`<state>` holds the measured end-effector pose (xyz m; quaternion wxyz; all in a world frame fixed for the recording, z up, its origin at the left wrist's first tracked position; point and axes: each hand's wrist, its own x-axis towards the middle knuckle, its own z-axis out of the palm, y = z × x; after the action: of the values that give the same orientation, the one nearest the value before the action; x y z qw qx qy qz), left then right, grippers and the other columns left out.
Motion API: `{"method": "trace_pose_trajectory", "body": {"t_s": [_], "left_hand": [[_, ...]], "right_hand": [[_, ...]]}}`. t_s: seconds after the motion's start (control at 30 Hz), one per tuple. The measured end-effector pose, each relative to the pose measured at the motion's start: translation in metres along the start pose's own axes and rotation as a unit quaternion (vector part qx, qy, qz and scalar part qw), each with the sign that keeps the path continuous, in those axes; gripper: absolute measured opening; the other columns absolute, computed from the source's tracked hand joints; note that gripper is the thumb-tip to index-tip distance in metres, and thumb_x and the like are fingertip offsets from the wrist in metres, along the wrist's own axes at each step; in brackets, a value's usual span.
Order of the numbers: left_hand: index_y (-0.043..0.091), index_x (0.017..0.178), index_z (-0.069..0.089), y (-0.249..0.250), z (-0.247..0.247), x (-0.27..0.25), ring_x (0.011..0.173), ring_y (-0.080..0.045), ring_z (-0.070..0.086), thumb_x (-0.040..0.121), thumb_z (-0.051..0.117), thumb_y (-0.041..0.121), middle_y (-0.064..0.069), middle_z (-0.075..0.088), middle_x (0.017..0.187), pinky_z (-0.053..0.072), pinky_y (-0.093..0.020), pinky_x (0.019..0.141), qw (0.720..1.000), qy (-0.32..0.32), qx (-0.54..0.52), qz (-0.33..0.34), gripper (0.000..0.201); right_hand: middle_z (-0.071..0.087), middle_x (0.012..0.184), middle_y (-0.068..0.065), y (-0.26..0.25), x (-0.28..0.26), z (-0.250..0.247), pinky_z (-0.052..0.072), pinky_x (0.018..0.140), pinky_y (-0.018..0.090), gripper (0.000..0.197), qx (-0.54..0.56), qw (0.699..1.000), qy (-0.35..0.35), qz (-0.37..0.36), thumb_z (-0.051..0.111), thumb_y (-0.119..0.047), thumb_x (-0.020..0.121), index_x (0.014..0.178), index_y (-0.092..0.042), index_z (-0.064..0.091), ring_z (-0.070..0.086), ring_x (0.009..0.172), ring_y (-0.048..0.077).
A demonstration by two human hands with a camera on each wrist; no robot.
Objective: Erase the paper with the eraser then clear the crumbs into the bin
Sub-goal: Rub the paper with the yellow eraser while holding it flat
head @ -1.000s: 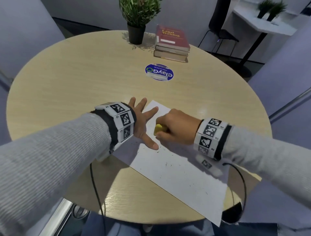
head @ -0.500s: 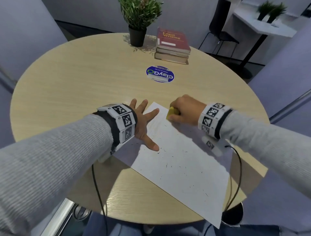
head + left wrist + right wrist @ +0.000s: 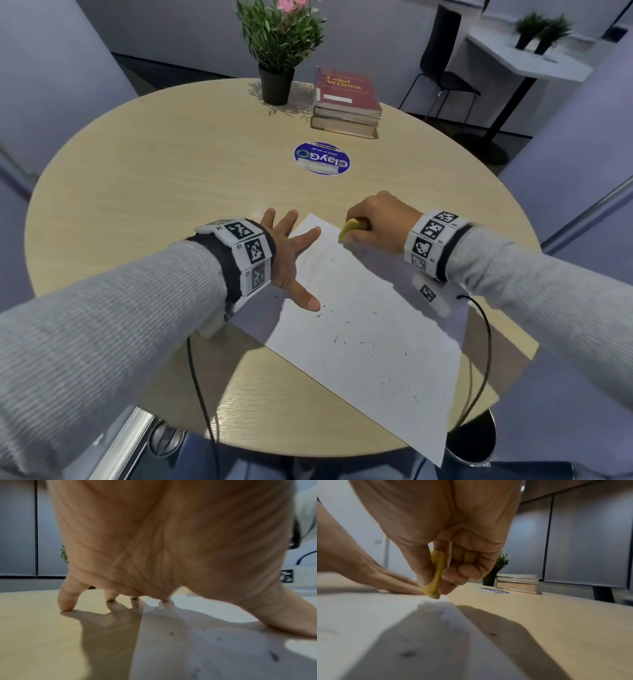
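Observation:
A white sheet of paper (image 3: 370, 329) lies slantwise on the round wooden table (image 3: 171, 178), strewn with dark eraser crumbs (image 3: 337, 339). My left hand (image 3: 291, 260) is spread flat, its thumb and forefinger pressing the paper's left edge and its other fingers on the wood (image 3: 67, 601). My right hand (image 3: 376, 222) pinches a yellow eraser (image 3: 351, 229) between thumb and curled fingers, with the tip on the sheet's far corner (image 3: 435, 588). A dark round bin (image 3: 474, 442) shows below the table's near right edge.
A potted plant (image 3: 277, 51) and a stack of books (image 3: 346, 102) stand at the table's far side, with a round blue sticker (image 3: 322, 159) in front of them. Black cables (image 3: 202, 387) hang from both wrists over the near edge. A chair (image 3: 442, 68) stands beyond.
My right hand has carried the eraser from beside the left thumb up and right to the paper's far corner. The left hand has stayed spread on the sheet's edge.

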<state>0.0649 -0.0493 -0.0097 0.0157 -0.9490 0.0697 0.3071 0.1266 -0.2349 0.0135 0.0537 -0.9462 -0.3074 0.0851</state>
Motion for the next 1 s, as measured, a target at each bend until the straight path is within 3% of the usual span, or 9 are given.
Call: {"method": "trace_pose_trajectory", "body": {"t_s": [0.13, 0.23, 0.3, 0.43, 0.57, 0.7, 0.83, 0.93, 1.0], "left_hand": [[0.048, 0.142, -0.025, -0.007, 0.003, 0.0, 0.14, -0.034, -0.028, 0.043, 0.052, 0.096, 0.003, -0.032, 0.154, 0.002, -0.066, 0.109, 1.0, 0.012, -0.009, 0.014, 0.134], [0.047, 0.144, -0.021, -0.011, 0.004, 0.001, 0.141, -0.035, -0.027, 0.032, 0.046, 0.101, 0.001, -0.027, 0.156, 0.001, -0.066, 0.108, 0.998, 0.039, -0.039, 0.025, 0.141], [0.046, 0.145, -0.019, -0.01, 0.003, 0.0, 0.141, -0.035, -0.027, 0.035, 0.049, 0.099, -0.001, -0.027, 0.156, 0.001, -0.067, 0.108, 0.999, 0.037, -0.028, 0.016, 0.139], [0.043, 0.143, -0.025, -0.003, 0.006, 0.0, 0.139, -0.035, -0.03, 0.044, 0.058, 0.092, -0.002, -0.035, 0.153, 0.0, -0.066, 0.108, 1.0, 0.011, -0.009, -0.001, 0.139], [0.04, 0.143, -0.029, 0.0, 0.008, 0.0, 0.138, -0.037, -0.032, 0.044, 0.06, 0.09, -0.005, -0.039, 0.15, -0.002, -0.068, 0.107, 1.0, 0.005, 0.0, -0.007, 0.142], [0.04, 0.143, -0.029, 0.0, 0.009, 0.002, 0.138, -0.036, -0.032, 0.046, 0.061, 0.089, -0.005, -0.038, 0.151, -0.002, -0.068, 0.107, 1.0, 0.006, -0.003, -0.006, 0.141], [0.041, 0.142, -0.029, -0.002, 0.01, 0.005, 0.137, -0.037, -0.033, 0.043, 0.061, 0.09, -0.005, -0.038, 0.15, -0.003, -0.069, 0.106, 1.0, 0.009, -0.01, -0.007, 0.143], [0.041, 0.143, -0.028, -0.002, 0.012, 0.009, 0.137, -0.039, -0.032, 0.04, 0.06, 0.091, -0.006, -0.037, 0.151, -0.002, -0.071, 0.107, 1.0, 0.016, 0.0, -0.005, 0.144], [0.042, 0.144, -0.026, -0.003, 0.014, 0.011, 0.138, -0.04, -0.031, 0.038, 0.059, 0.092, -0.007, -0.035, 0.152, -0.001, -0.07, 0.108, 1.0, 0.025, 0.001, -0.002, 0.144]], "right_hand": [[0.068, 0.066, 0.002, -0.001, -0.017, -0.003, 0.048, 0.059, 0.02, 0.009, 0.154, 0.987, 0.035, 0.0, 0.069, -0.024, 0.084, 0.089, -0.018, 0.074, 0.06, 0.056, 0.009], [0.071, 0.07, 0.009, 0.007, -0.023, 0.002, 0.048, 0.061, 0.022, 0.011, 0.295, 0.953, 0.047, 0.058, 0.071, -0.018, 0.082, 0.091, -0.014, 0.075, 0.062, 0.058, 0.01], [0.071, 0.073, 0.01, 0.009, -0.024, 0.006, 0.049, 0.064, 0.025, 0.012, 0.355, 0.93, 0.055, 0.084, 0.074, -0.019, 0.079, 0.088, -0.013, 0.076, 0.062, 0.06, 0.011], [0.074, 0.077, -0.003, -0.008, -0.026, 0.018, 0.054, 0.074, 0.026, 0.011, 0.27, 0.962, 0.027, 0.042, 0.074, -0.021, 0.078, 0.087, -0.017, 0.077, 0.066, 0.07, 0.008], [0.068, 0.076, -0.008, -0.032, -0.033, 0.028, 0.043, 0.065, 0.011, 0.025, 0.186, 0.982, -0.004, -0.025, 0.078, -0.027, 0.073, 0.097, -0.019, 0.074, 0.058, 0.064, 0.0], [0.062, 0.071, -0.009, -0.023, -0.023, 0.023, 0.041, 0.067, 0.018, 0.025, 0.113, 0.993, 0.008, -0.035, 0.068, -0.034, 0.083, 0.102, -0.016, 0.073, 0.053, 0.064, 0.003], [0.068, 0.078, -0.001, -0.019, -0.018, 0.024, 0.051, 0.075, 0.033, 0.026, 0.053, 0.998, 0.016, -0.043, 0.061, -0.038, 0.087, 0.097, -0.016, 0.069, 0.06, 0.075, 0.018], [0.066, 0.075, -0.005, -0.046, -0.035, 0.034, 0.048, 0.068, 0.025, 0.024, 0.069, 0.988, -0.054, -0.13, 0.06, -0.038, 0.087, 0.097, -0.019, 0.069, 0.053, 0.062, 0.004], [0.063, 0.073, -0.009, -0.047, -0.034, 0.032, 0.046, 0.067, 0.022, 0.024, 0.068, 0.985, -0.065, -0.143, 0.06, -0.037, 0.087, 0.1, -0.019, 0.069, 0.05, 0.061, -0.001]]}}
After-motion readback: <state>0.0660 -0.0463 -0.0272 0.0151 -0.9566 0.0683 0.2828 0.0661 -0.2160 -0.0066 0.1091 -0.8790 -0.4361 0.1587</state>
